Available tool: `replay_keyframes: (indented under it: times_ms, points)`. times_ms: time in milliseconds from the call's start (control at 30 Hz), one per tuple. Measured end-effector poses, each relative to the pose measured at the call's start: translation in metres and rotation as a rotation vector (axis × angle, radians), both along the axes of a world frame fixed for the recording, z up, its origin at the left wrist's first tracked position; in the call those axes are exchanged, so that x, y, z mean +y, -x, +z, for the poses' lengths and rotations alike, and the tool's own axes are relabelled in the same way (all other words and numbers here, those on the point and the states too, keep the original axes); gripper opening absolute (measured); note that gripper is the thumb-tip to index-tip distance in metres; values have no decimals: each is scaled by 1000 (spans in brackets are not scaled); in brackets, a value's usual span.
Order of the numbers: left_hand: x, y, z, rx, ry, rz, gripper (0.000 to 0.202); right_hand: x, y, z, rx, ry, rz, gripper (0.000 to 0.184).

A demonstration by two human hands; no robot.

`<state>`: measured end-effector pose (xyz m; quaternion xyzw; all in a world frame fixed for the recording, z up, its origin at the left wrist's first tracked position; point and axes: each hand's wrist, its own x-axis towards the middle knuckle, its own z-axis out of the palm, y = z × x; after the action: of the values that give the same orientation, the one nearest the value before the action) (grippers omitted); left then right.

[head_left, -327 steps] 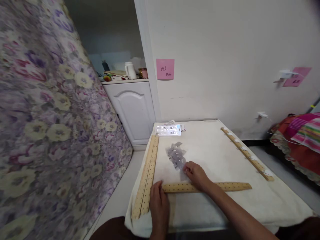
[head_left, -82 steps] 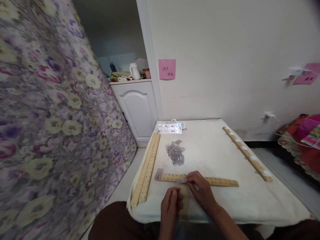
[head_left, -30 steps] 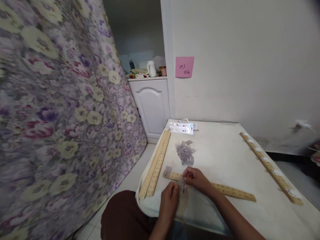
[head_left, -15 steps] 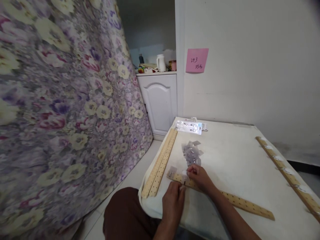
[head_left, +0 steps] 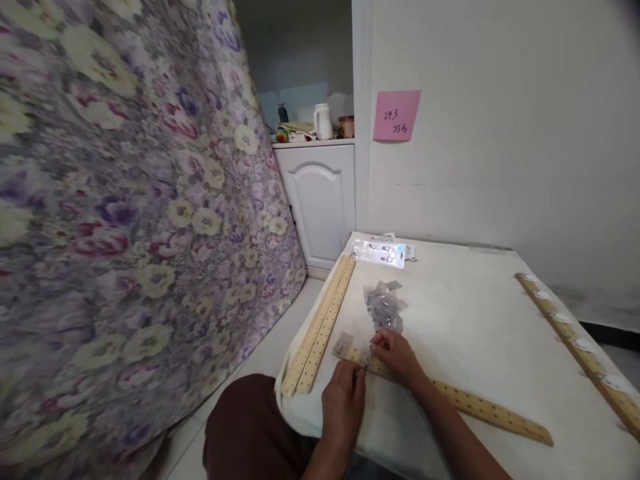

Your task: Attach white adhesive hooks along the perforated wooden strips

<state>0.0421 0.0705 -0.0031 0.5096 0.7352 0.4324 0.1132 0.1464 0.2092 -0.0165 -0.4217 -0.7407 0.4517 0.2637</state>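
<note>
Along the near edge of the long, pale-yellow wooden strip with rows of dark holes [head_left: 493, 412], we see the left hand [head_left: 344, 400], its fingers curled in; whether its grip pinches anything, we cannot tell. Over the strip, near its left end, is a small, clear plastic bag with a shiny piece inside [head_left: 366, 358], and the right hand [head_left: 395, 353] appears to pinch its edge between thumb and forefinger. Such thin film is slippery, we judge: a loose pinch could let the bag slide, and a hard tug could tear it and spill the piece. A second clear plastic bag [head_left: 344, 343] lies across the strip's left end, where a nudge from the left knuckles could knock it off. Left of the strip, two parallel perforated wooden strips [head_left: 320, 327] lie side by side. Just beyond it sits a heap of grey-looking clear bags [head_left: 384, 307] on the cloth-covered tabletop [head_left: 460, 300]; a brush of the right knuckles might scatter it. Farthest beyond the strip we find a flat, clear plastic package [head_left: 379, 253].
</note>
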Motion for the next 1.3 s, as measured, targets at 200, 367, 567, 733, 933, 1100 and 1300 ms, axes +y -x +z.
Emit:
replay_keyframes:
  times_ms: [200,367,567,733,933,1100,1300]
  points:
    - [-7,0,-4,9,-76,-49,21,0,1,-2,-33,-34,4,9]
    - [-13,1,-11,37,-96,-74,23,0,2,-1,-37,-32,4,8]
    - [-16,2,-12,107,-58,-113,38,-1,1,0,-28,-49,3,9]
    - [-16,3,-16,165,-33,-124,41,-2,0,2,-19,-51,0,10]
    - [-15,3,-19,214,-42,-135,43,-4,-1,5,-24,-50,1,11]
    - [-15,3,-20,248,-28,-135,43,-2,-1,3,-27,-41,-11,11]
    - [-14,2,-21,299,1,-119,46,-2,0,1,-36,-47,-12,11]
